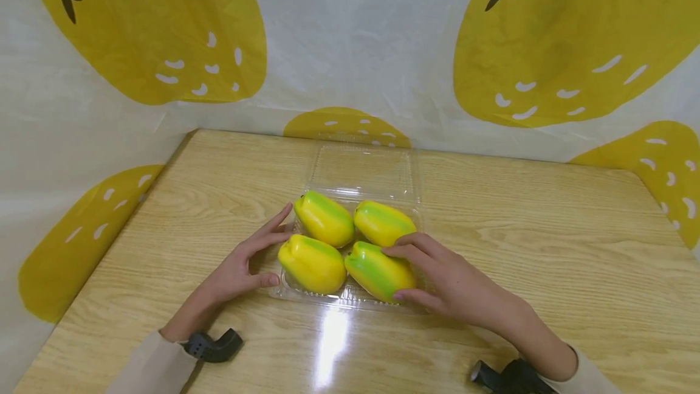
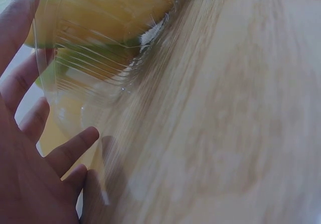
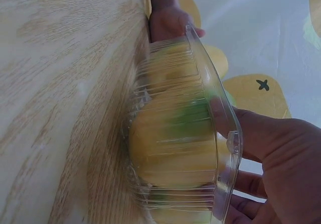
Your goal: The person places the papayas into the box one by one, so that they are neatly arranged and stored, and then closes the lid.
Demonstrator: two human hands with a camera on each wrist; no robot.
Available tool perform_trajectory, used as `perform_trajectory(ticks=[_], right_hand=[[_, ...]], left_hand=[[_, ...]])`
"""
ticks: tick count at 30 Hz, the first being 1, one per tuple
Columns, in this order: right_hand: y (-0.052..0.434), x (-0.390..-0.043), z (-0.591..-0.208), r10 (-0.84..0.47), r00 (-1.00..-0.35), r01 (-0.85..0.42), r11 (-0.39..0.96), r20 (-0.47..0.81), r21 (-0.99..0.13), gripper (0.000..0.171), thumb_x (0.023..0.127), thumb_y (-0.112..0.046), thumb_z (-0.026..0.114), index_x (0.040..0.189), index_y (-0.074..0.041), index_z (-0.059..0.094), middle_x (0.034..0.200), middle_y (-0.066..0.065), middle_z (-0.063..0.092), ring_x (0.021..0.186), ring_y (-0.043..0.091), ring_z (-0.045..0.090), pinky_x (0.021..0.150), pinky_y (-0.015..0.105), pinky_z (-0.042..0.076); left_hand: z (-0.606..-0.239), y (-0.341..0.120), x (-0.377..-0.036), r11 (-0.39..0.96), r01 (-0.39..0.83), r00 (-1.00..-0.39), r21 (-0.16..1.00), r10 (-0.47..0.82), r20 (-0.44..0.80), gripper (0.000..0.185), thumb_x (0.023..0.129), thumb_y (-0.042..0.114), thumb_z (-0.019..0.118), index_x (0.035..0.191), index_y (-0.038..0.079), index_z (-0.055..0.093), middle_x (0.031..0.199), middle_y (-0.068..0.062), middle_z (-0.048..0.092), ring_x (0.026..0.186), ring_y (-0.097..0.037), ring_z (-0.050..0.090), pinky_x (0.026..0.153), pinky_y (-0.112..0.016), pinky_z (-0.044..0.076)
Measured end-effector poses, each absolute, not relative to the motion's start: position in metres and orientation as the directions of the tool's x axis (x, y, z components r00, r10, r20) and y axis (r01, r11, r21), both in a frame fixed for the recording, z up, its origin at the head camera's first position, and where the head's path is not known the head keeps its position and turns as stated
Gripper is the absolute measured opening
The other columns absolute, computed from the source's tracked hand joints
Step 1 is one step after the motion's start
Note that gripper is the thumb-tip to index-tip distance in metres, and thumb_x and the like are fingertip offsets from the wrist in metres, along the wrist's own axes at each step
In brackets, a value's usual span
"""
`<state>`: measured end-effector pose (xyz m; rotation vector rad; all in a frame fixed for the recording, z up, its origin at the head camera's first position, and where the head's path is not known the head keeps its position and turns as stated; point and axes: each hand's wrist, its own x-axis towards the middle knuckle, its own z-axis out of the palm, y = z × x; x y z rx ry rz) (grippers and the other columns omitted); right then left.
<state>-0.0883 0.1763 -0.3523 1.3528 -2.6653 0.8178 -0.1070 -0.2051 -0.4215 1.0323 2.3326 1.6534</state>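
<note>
A clear plastic clamshell box (image 1: 355,304) lies on the table with several glossy yellow-green fruits in it, shaped like papayas. The front-right papaya (image 1: 377,272) has my right hand (image 1: 462,287) over its right end, thumb on the near side and fingers on the far side. My left hand (image 1: 237,269) is at the box's left edge, fingers spread and fairly straight, beside the front-left papaya (image 1: 313,265) and the back-left papaya (image 1: 325,219). A back-right papaya (image 1: 383,222) sits behind the right fingers. The left wrist view shows the ribbed box wall (image 2: 95,63) close to the fingers.
The box's lid (image 1: 363,170) is folded back flat towards the wall. A wood-grain table (image 1: 547,248) extends to both sides. A white curtain (image 1: 361,29) with large yellow fruit prints hangs behind and at the left. Black wrist mounts (image 1: 213,346) sit on both wrists.
</note>
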Motion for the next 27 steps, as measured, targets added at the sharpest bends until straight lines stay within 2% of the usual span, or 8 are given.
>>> perform_trajectory(ticks=[4, 6, 8, 14, 16, 19, 22, 27], right_hand=[[0.177, -0.088, -0.351, -0.741, -0.622, -0.756, 0.485, 0.253, -0.439, 0.055, 0.084, -0.034, 0.074, 0.131, -0.014, 0.052, 0.126, -0.003, 0.049, 0.114, 0.01, 0.049, 0.093, 0.031, 0.046], [0.177, -0.088, -0.351, -0.74, -0.626, -0.752, 0.49, 0.245, -0.441, 0.055, 0.084, -0.034, 0.074, 0.131, -0.014, 0.052, 0.126, -0.004, 0.048, 0.114, 0.009, 0.048, 0.094, 0.03, 0.046], [0.177, -0.087, -0.351, -0.739, -0.627, -0.751, 0.49, 0.246, -0.442, 0.055, 0.084, -0.034, 0.074, 0.131, -0.014, 0.052, 0.126, -0.004, 0.048, 0.114, 0.009, 0.048, 0.094, 0.031, 0.046], [0.177, -0.086, -0.349, -0.735, -0.622, -0.763, 0.491, 0.269, -0.421, 0.056, 0.085, -0.034, 0.073, 0.133, -0.016, 0.051, 0.126, -0.004, 0.048, 0.112, 0.01, 0.049, 0.092, 0.032, 0.047], [0.177, -0.086, -0.347, -0.733, -0.622, -0.765, 0.493, 0.276, -0.413, 0.055, 0.086, -0.034, 0.072, 0.133, -0.016, 0.051, 0.127, -0.004, 0.049, 0.112, 0.01, 0.05, 0.092, 0.032, 0.047], [0.177, -0.087, -0.342, -0.721, -0.639, -0.75, 0.505, 0.269, -0.427, 0.052, 0.088, -0.034, 0.07, 0.133, -0.016, 0.052, 0.127, -0.006, 0.049, 0.113, 0.011, 0.05, 0.093, 0.033, 0.046], [0.179, -0.092, -0.335, -0.694, -0.664, -0.727, 0.512, 0.279, -0.458, 0.049, 0.089, -0.029, 0.07, 0.132, -0.015, 0.052, 0.126, -0.005, 0.05, 0.112, 0.012, 0.052, 0.091, 0.033, 0.047], [0.185, -0.112, -0.329, -0.614, -0.697, -0.701, 0.476, 0.371, -0.531, 0.049, 0.085, -0.01, 0.072, 0.131, -0.01, 0.053, 0.123, 0.0, 0.056, 0.104, 0.018, 0.058, 0.082, 0.033, 0.053]], left_hand=[[-0.421, -0.205, -0.107, 0.172, 0.478, -0.758, 0.861, 0.576, 0.306, 0.063, 0.08, 0.021, 0.078, 0.137, 0.012, 0.053, 0.159, -0.008, 0.012, 0.142, -0.034, 0.019, 0.115, -0.032, 0.01], [-0.421, -0.205, -0.107, 0.167, 0.48, -0.756, 0.861, 0.576, 0.31, 0.064, 0.079, 0.021, 0.078, 0.137, 0.012, 0.053, 0.159, -0.008, 0.012, 0.141, -0.037, 0.021, 0.114, -0.03, 0.01], [-0.421, -0.204, -0.107, 0.164, 0.478, -0.756, 0.863, 0.576, 0.309, 0.064, 0.079, 0.021, 0.079, 0.137, 0.012, 0.053, 0.159, -0.008, 0.012, 0.14, -0.038, 0.022, 0.115, -0.034, 0.01], [-0.42, -0.204, -0.107, 0.181, 0.47, -0.769, 0.864, 0.564, 0.3, 0.063, 0.081, 0.028, 0.077, 0.137, 0.014, 0.053, 0.159, -0.006, 0.013, 0.141, -0.036, 0.022, 0.109, -0.061, 0.008], [-0.419, -0.204, -0.107, 0.2, 0.479, -0.775, 0.855, 0.553, 0.305, 0.064, 0.081, 0.03, 0.077, 0.137, 0.014, 0.053, 0.159, -0.006, 0.016, 0.142, -0.033, 0.021, 0.109, -0.062, 0.009], [-0.414, -0.206, -0.109, 0.214, 0.483, -0.789, 0.849, 0.526, 0.317, 0.066, 0.08, 0.021, 0.077, 0.139, 0.01, 0.049, 0.157, -0.006, 0.021, 0.142, -0.03, 0.021, 0.113, -0.05, 0.013], [-0.406, -0.207, -0.112, 0.198, 0.475, -0.81, 0.858, 0.48, 0.338, 0.065, 0.081, 0.001, 0.072, 0.14, 0.004, 0.046, 0.155, -0.007, 0.028, 0.141, -0.028, 0.024, 0.113, -0.037, 0.021], [-0.389, -0.205, -0.125, 0.165, 0.447, -0.858, 0.879, 0.358, 0.368, 0.058, 0.086, -0.013, 0.058, 0.141, 0.003, 0.045, 0.147, -0.009, 0.041, 0.133, -0.029, 0.039, 0.107, -0.038, 0.033]])
